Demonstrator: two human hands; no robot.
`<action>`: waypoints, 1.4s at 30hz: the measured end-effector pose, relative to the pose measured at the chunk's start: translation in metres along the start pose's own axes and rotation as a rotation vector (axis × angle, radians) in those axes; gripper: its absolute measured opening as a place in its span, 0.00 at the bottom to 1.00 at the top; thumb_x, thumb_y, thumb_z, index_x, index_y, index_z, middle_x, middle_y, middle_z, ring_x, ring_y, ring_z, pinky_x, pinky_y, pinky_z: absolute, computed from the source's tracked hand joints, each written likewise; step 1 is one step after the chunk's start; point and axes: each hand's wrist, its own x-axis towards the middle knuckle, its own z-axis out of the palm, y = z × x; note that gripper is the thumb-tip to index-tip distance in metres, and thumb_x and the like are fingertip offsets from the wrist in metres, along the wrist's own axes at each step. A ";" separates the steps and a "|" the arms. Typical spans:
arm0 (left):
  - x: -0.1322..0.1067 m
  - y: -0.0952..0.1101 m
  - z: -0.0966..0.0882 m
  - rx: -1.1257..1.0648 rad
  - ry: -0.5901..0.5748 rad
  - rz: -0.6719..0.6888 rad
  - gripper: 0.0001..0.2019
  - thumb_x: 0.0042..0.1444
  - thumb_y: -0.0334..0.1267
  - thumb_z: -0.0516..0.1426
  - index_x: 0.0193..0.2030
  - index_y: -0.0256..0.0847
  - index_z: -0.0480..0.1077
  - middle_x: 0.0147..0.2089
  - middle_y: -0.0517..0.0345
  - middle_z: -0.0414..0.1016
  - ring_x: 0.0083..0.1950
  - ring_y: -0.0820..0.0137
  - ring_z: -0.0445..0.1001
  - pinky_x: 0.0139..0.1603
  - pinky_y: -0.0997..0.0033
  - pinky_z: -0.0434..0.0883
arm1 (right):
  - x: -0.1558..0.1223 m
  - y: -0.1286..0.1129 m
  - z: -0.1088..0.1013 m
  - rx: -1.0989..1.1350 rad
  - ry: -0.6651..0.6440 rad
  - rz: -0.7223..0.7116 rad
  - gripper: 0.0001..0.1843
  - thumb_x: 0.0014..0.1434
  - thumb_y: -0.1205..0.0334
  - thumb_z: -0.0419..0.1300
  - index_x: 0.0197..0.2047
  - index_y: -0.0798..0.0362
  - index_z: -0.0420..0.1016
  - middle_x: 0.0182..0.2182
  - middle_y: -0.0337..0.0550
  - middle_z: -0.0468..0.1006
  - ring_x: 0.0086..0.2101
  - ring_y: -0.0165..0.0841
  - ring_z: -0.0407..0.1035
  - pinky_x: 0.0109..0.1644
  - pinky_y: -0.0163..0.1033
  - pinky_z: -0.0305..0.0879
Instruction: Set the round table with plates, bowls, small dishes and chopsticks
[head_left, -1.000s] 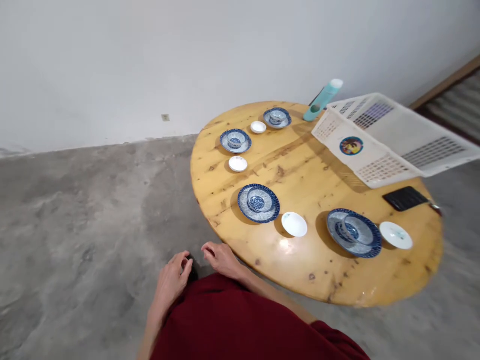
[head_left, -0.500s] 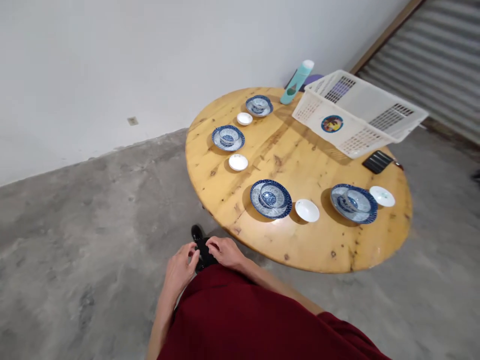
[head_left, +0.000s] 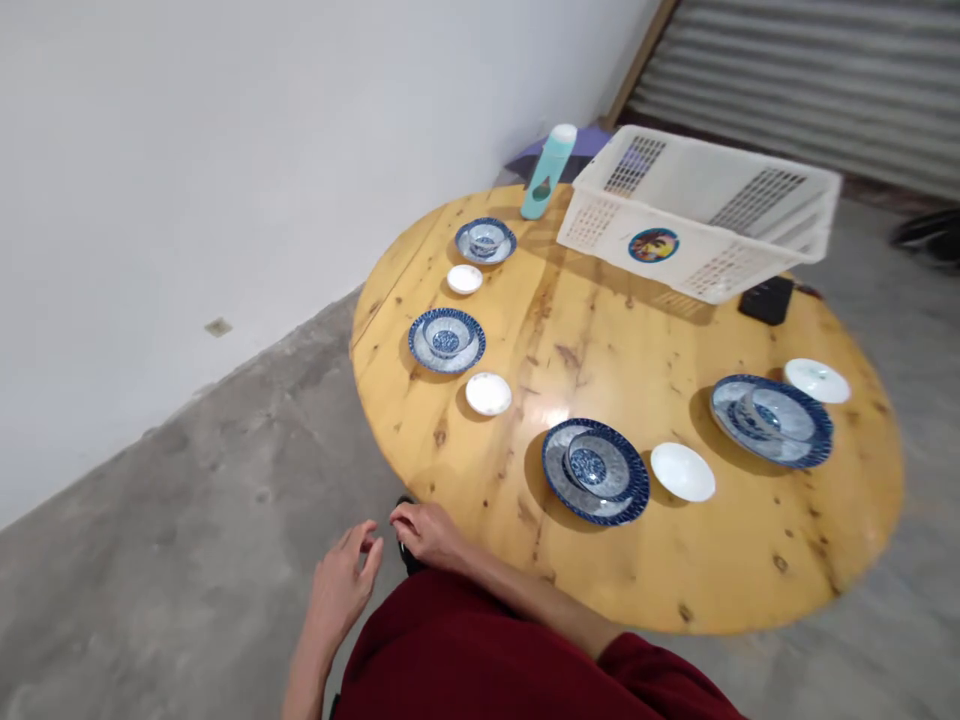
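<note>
My left hand (head_left: 345,575) hangs over the floor in front of my body, empty, its loosely bent fingers apart from the thumb. Close beside it, just off the table's near edge, my right hand (head_left: 429,537) is loosely curled with nothing visible in it. Nearest to the hands on the round wooden table (head_left: 487,550) is a blue-and-white plate (head_left: 622,508) with a patterned bowl (head_left: 589,466) in it. A white bowl (head_left: 683,472) stands to its right. Another plate (head_left: 431,358) holds a bowl (head_left: 448,336), with a small white dish (head_left: 488,394) nearby.
Farther back are a plate with a bowl (head_left: 485,240) and a white dish (head_left: 464,279). More tableware, a plate (head_left: 817,445) and white bowl (head_left: 817,380), sits right. A white plastic basket (head_left: 600,225), turquoise bottle (head_left: 550,172) and black flat object (head_left: 766,300) stand behind.
The view has turned and come closer to the table, so the near plates look larger and lower. Both hands stay empty in front of the body, slightly lower and farther left in view.
</note>
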 end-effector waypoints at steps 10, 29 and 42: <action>0.146 0.027 -0.072 0.050 -0.136 0.195 0.19 0.64 0.52 0.51 0.49 0.45 0.76 0.44 0.54 0.85 0.43 0.64 0.83 0.45 0.66 0.76 | 0.036 0.035 -0.069 0.056 0.481 0.169 0.15 0.68 0.62 0.52 0.47 0.51 0.81 0.37 0.47 0.86 0.37 0.37 0.80 0.42 0.37 0.68; 0.574 0.199 -0.110 -0.292 -0.300 0.376 0.12 0.65 0.41 0.54 0.35 0.36 0.72 0.36 0.50 0.81 0.33 0.72 0.79 0.37 0.75 0.73 | 0.092 0.010 -0.044 0.600 1.261 0.897 0.26 0.58 0.38 0.54 0.45 0.50 0.77 0.30 0.47 0.83 0.28 0.42 0.79 0.37 0.45 0.76; 0.737 0.298 -0.045 -0.163 -0.402 0.454 0.16 0.69 0.45 0.53 0.34 0.37 0.72 0.32 0.50 0.80 0.31 0.68 0.80 0.38 0.71 0.76 | 0.193 -0.071 -0.005 0.931 1.510 1.288 0.31 0.49 0.29 0.62 0.42 0.48 0.79 0.29 0.46 0.84 0.28 0.44 0.81 0.35 0.47 0.81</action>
